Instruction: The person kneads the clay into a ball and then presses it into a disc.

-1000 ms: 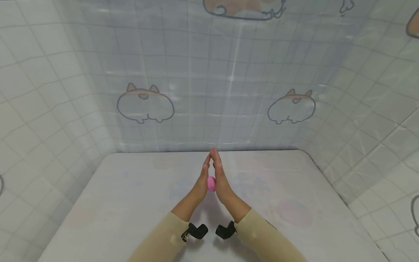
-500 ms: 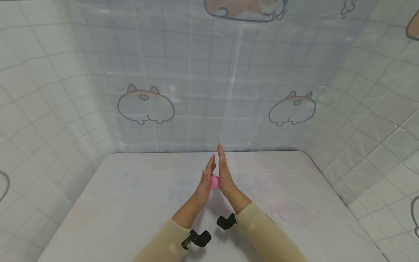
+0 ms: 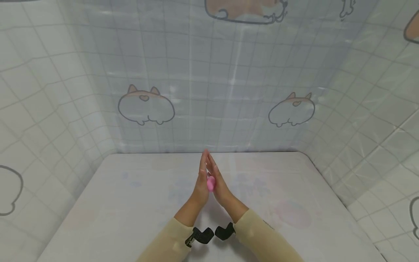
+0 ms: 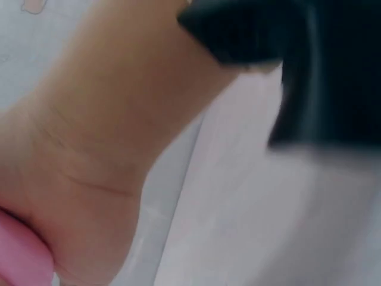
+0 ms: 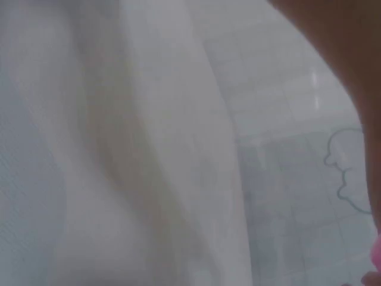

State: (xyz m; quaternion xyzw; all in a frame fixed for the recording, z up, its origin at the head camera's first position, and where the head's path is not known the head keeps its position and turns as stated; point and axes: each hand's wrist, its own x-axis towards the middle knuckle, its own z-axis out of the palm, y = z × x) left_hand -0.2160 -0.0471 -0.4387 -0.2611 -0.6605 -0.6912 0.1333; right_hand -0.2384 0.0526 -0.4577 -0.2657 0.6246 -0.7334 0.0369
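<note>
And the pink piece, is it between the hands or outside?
Between them: in the head view, left hand and right hand flank the pink piece.

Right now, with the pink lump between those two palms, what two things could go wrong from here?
The pink lump might slip out and drop onto the white table, since the left hand and right hand hold it with no fingers curled round it. The left black device and right black device look almost touching in the head view, so might knock together.
</note>
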